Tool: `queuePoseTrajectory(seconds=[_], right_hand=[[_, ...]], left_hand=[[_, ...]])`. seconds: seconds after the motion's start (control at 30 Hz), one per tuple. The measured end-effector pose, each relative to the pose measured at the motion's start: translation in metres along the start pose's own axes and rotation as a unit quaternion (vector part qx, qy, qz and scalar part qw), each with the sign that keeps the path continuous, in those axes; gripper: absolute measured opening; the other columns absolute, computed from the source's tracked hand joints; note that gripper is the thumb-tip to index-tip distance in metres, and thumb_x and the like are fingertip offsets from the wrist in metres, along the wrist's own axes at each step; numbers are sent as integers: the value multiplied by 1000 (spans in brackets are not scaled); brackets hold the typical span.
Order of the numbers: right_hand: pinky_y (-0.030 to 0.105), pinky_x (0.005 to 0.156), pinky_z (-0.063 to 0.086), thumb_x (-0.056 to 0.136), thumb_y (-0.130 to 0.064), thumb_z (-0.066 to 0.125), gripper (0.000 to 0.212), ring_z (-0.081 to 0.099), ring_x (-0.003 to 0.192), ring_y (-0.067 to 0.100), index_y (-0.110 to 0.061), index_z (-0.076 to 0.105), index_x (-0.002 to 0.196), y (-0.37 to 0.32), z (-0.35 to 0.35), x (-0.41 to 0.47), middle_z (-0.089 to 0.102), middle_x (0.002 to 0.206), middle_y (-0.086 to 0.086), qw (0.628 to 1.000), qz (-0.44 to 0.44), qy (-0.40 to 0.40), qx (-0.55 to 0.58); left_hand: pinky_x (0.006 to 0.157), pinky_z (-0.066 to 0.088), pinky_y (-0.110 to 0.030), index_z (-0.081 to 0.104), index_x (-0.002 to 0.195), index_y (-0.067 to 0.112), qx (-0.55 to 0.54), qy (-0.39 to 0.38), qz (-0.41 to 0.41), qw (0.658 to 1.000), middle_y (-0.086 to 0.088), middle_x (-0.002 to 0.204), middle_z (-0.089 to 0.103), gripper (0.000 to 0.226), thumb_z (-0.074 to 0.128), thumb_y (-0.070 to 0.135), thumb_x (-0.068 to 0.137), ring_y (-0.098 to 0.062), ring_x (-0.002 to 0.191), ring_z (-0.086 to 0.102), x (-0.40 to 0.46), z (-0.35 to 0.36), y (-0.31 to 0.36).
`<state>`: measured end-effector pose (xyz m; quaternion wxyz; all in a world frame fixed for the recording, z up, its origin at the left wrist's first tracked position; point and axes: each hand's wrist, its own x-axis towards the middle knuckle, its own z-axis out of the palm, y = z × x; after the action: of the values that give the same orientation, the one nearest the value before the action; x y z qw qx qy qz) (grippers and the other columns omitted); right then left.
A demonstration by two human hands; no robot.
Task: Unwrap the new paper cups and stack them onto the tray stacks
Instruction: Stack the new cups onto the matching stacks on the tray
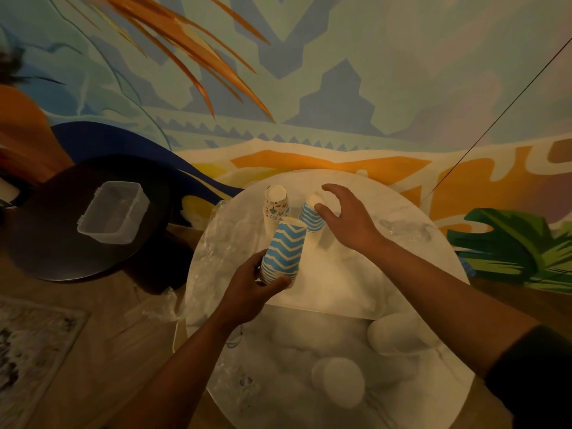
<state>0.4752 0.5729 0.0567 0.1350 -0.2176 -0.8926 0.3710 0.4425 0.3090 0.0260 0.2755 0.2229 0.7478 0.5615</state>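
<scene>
On the round white table (402, 274), the left hand (247, 292) gripped a zigzag cup stack (283, 252), ready for nesting onto the tray's matching stack (311, 213); right hand (346, 216) fingers spread, empty.

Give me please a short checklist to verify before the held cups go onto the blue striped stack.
1. Left hand has a firm grip on the zigzag cup stack: ok.
2. Held cups are free of plastic wrap: ok, none visible on them.
3. Striped stack stands upside down on the tray: ok.
4. Right hand steadies the striped stack: cannot tell, fingers are open beside it.
5. Held stack is aligned above the target: not ok, it is tilted and nearer.
</scene>
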Motion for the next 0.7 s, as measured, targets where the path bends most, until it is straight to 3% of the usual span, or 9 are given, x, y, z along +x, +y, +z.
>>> queuePoseTrajectory(seconds=[0.07,0.13,0.27,0.43,0.6,0.7], right_hand=[[30,104,47,99,-30,64,36,60,118,13,-19,60,133,-16,-8,-18,64,131,-2,996,3,-15,91],[40,100,53,98,-30,65,34,66,109,14,-20,61,130,-26,-13,-36,66,124,-4,981,23,-97,168],[37,93,59,89,-34,75,64,68,111,12,-24,46,145,-34,-15,-67,61,134,-6,956,25,-212,204],[32,89,59,87,-22,79,67,69,101,12,-25,43,144,-34,-15,-74,66,124,-5,963,28,-157,219],[20,80,54,88,-14,78,65,65,84,0,-20,44,143,-41,-31,-45,65,114,3,974,-4,-83,209],[22,85,54,89,-17,78,67,65,95,-1,-22,41,145,-43,-43,-12,63,121,-5,981,-29,-32,190]], left_hand=[[80,55,-17,58,129,23,3,-1,3,1000,11,111,73,55,84,21,81,-5,100,71,2,0,4],[80,55,-16,57,132,20,0,-11,6,1000,11,111,72,58,84,19,81,-4,100,71,3,2,8],[83,59,-25,57,136,16,-16,-38,3,999,4,116,73,65,87,17,78,-12,102,72,3,9,9],[85,59,-24,56,136,18,-12,-49,10,999,6,117,73,65,87,21,79,-10,103,71,1,12,10],[84,59,-24,58,133,16,-11,-29,6,999,3,115,73,63,87,18,78,-10,101,72,1,9,6],[80,58,-21,61,124,26,-15,-1,-1,1000,3,110,75,55,87,14,78,-11,98,73,-1,5,3]])
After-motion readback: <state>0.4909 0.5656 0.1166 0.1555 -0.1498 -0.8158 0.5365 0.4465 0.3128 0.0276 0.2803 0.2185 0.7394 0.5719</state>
